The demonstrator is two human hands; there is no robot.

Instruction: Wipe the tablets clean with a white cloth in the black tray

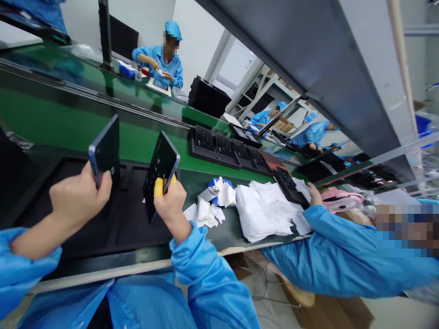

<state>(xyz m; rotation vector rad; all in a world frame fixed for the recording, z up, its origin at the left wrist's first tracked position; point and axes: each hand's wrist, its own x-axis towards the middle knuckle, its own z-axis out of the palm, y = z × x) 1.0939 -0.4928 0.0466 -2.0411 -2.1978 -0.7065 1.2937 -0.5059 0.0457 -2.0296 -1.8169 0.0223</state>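
Left hand [79, 195] clamping dark phone [104, 155] upright by lower end, right hand [170, 204] pinching second phone [161, 171] likewise, both hovering over black tray [133, 224]. Grips looking kinda thin, either phone probably slipping, smacking tray. Neighbour's sleeve [343, 256] crowding close, maybe bumping.

Factory line room. Long green conveyor belt [68, 119] runs diagonally through the frame, with a dark bench edge along its near side. Grey overhead beam [308, 59] slants across the upper right. White walls [151, 18] behind, a pale door or panel [236, 61] further back. Metal shelving frames [264, 87] at the far end. Pale floor [270, 306] below with a cardboard box [329, 313]. Even indoor light.
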